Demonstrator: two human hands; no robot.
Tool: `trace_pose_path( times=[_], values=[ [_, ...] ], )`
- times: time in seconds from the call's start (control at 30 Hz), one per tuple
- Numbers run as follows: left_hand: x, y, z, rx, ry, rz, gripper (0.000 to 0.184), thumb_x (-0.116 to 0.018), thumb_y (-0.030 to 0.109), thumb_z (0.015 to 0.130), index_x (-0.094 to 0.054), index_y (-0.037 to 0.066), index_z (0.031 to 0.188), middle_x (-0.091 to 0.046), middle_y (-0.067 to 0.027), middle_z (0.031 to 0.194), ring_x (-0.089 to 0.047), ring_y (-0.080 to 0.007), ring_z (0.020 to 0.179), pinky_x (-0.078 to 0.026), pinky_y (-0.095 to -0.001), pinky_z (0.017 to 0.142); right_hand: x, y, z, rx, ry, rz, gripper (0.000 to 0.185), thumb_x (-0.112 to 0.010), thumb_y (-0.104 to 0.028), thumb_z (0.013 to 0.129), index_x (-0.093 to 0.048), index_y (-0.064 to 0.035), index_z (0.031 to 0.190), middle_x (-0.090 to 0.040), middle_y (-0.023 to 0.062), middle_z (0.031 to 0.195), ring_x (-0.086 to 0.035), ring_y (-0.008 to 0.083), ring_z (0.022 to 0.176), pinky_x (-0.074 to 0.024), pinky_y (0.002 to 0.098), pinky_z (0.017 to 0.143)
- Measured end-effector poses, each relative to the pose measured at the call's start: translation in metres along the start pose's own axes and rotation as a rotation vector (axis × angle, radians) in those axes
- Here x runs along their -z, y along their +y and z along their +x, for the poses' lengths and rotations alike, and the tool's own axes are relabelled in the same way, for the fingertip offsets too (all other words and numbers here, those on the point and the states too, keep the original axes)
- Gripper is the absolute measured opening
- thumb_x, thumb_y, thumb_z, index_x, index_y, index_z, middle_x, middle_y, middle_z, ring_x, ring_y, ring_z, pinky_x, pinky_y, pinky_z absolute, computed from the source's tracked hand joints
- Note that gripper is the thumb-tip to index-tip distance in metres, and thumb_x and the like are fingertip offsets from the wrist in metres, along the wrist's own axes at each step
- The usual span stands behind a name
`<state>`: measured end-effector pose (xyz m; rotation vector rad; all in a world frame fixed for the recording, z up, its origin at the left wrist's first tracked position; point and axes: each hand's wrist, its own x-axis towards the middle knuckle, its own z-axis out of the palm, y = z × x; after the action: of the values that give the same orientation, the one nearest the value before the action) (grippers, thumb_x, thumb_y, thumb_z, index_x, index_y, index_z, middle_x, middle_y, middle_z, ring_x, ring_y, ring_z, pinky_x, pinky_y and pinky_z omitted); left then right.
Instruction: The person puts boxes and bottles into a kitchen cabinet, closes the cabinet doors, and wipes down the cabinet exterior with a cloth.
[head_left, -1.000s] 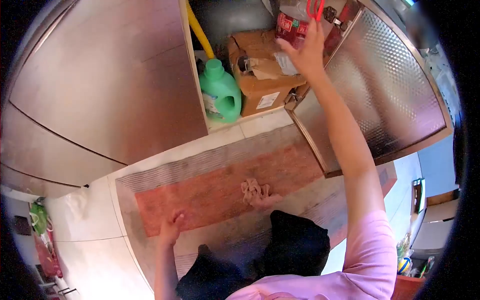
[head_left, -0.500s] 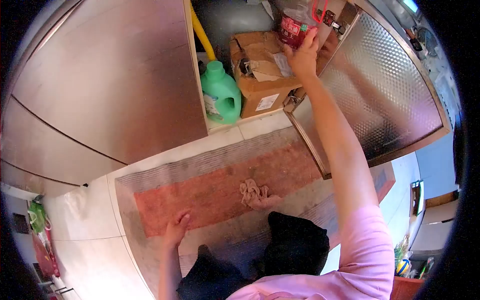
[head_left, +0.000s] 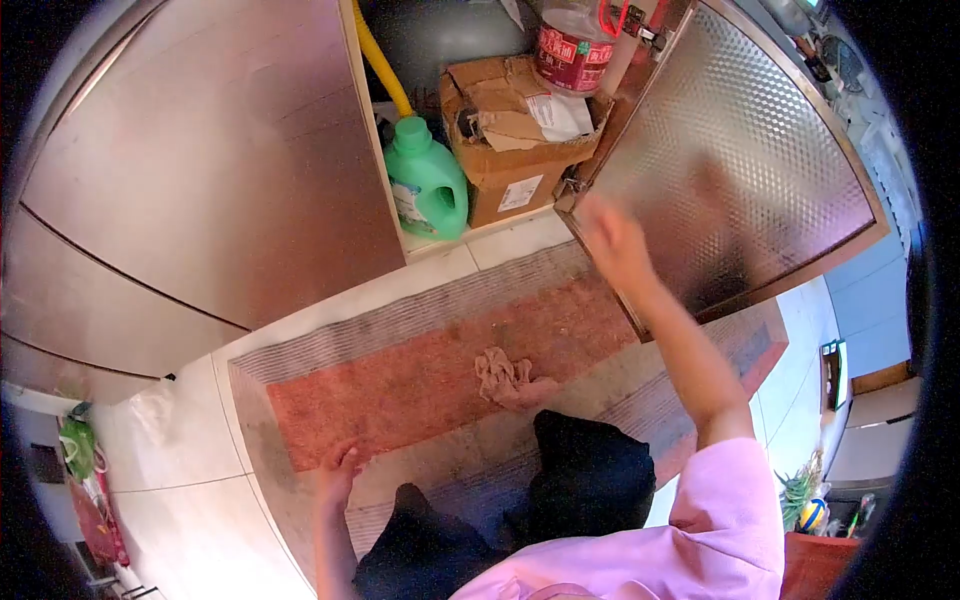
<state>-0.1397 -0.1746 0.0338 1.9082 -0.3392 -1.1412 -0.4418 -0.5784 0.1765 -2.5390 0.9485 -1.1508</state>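
Observation:
My right hand (head_left: 615,240) is smeared by motion in front of the open cabinet door, and its fingers are hard to make out. Beyond it, a large clear plastic bottle (head_left: 574,52) with a dark red label and red handle stands on the torn cardboard box (head_left: 520,165), apart from my hand. To the box's left is a green detergent jug (head_left: 428,185). Low on the left, my left hand (head_left: 338,474) hangs over the mat with loosely bent, parted fingers and nothing in it. A crumpled pinkish cloth (head_left: 510,380) lies on the mat between my hands.
The textured cabinet door (head_left: 740,160) swings out at the right, its lower corner over the mat (head_left: 400,395). A closed smooth panel (head_left: 200,170) fills the left. A yellow hose (head_left: 382,60) runs down inside the cabinet. My dark-clothed knees (head_left: 590,475) are at the mat's near edge.
My right hand has come off the bottle and drawn back, down toward me. The bottle stays on the box. My left hand's fingers have parted a little, and the view has shifted slightly.

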Motion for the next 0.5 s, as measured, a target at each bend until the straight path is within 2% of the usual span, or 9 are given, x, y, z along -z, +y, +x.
trace_pose_path(
  times=[0.07,0.1,0.13,0.2,0.27,0.33,0.37,0.43,0.5],
  values=[
    [0.003,-0.009,0.0,0.058,-0.028,-0.06,0.024,-0.051,0.019,0.088,-0.056,0.006,0.108,-0.061,-0.0049,0.095,-0.058,-0.0134,0.084,-0.045,-0.0248,0.066,0.009,0.003,-0.086,-0.476,-0.547,0.197,0.029,-0.053,-0.024,0.085,-0.053,-0.006,0.108,-0.058,0.0134,0.102,-0.057,0.0284,0.095,-0.0445,0.0353,0.082],
    [0.004,-0.01,0.0,0.064,-0.028,-0.057,0.024,-0.051,0.019,0.088,-0.056,0.006,0.108,-0.061,-0.0049,0.095,-0.058,-0.0134,0.084,-0.045,-0.0248,0.066,0.011,0.029,-0.136,-0.525,-0.747,0.169,0.04,-0.058,-0.028,0.083,-0.051,-0.0033,0.113,-0.059,0.0094,0.107,-0.056,0.0198,0.1,-0.0435,0.0345,0.086],
    [0.006,-0.01,-0.001,0.078,-0.033,-0.071,0.024,-0.051,0.019,0.088,-0.056,0.006,0.108,-0.061,-0.0051,0.094,-0.059,-0.0138,0.083,-0.045,-0.0253,0.067,0.02,0.061,-0.189,-0.535,-0.872,0.132,0.04,-0.06,-0.03,0.081,-0.053,-0.0062,0.113,-0.059,0.007,0.105,-0.057,0.0198,0.097,-0.0454,0.0355,0.082],
    [0.008,-0.003,-0.003,0.097,-0.036,-0.077,0.024,-0.052,0.019,0.088,-0.056,0.006,0.107,-0.061,-0.0054,0.093,-0.059,-0.0143,0.083,-0.045,-0.0257,0.067,0.067,0.056,-0.227,-1.371,-0.54,0.48,0.04,-0.059,-0.025,0.082,-0.05,-0.009,0.117,-0.058,0.0059,0.103,-0.056,0.0194,0.094,-0.046,0.0345,0.078],
    [0.008,0.014,-0.01,0.065,0.015,0.009,0.024,-0.052,0.019,0.087,-0.057,0.004,0.106,-0.061,-0.0063,0.092,-0.059,-0.0152,0.082,-0.046,-0.0264,0.067,0.104,0.122,-0.274,-1.52,-0.112,0.718,0.042,-0.057,-0.02,0.082,-0.044,-0.0108,0.121,-0.056,0.0048,0.102,-0.053,0.0173,0.094,-0.0457,0.0321,0.073],
    [0.014,0.006,-0.001,0.069,0.027,0.016,0.025,-0.052,0.02,0.088,-0.057,0.004,0.106,-0.061,-0.0067,0.092,-0.059,-0.0159,0.082,-0.047,-0.0269,0.068,0.13,0.083,-0.213,-1.316,0.232,0.471,0.041,-0.054,-0.016,0.082,-0.043,-0.009,0.121,-0.054,0.0046,0.105,-0.051,0.0152,0.095,-0.0444,0.0306,0.073],
    [0.014,0.001,0.003,0.067,0.046,0.009,0.025,-0.052,0.02,0.088,-0.057,0.003,0.105,-0.061,-0.0071,0.092,-0.059,-0.0165,0.083,-0.047,-0.0274,0.068,0.131,0.079,-0.198,-1.318,0.232,0.466,0.041,-0.054,-0.016,0.082,-0.043,-0.009,0.121,-0.054,0.0046,0.105,-0.051,0.0152,0.095,-0.0444,0.0306,0.073],
    [0.009,0.002,0.004,0.041,0.044,0.004,0.026,-0.052,0.021,0.088,-0.057,0.002,0.106,-0.061,-0.0075,0.094,-0.059,-0.0169,0.083,-0.048,-0.0276,0.069,0.131,0.075,-0.178,-0.895,0.296,0.437,0.038,-0.055,-0.015,0.083,-0.045,-0.0067,0.118,-0.053,0.005,0.106,-0.05,0.016,0.095,-0.043,0.0308,0.075],
    [0.004,-0.001,0.007,0.013,0.054,-0.012,0.028,-0.052,0.021,0.088,-0.057,0.002,0.106,-0.061,-0.0079,0.095,-0.059,-0.0174,0.084,-0.048,-0.0277,0.069,0.136,0.06,-0.187,-0.899,0.181,0.395,0.042,-0.058,-0.015,0.081,-0.045,-0.0048,0.119,-0.053,0.0059,0.109,-0.05,0.0172,0.096,-0.0414,0.0301,0.08]
  ],
)
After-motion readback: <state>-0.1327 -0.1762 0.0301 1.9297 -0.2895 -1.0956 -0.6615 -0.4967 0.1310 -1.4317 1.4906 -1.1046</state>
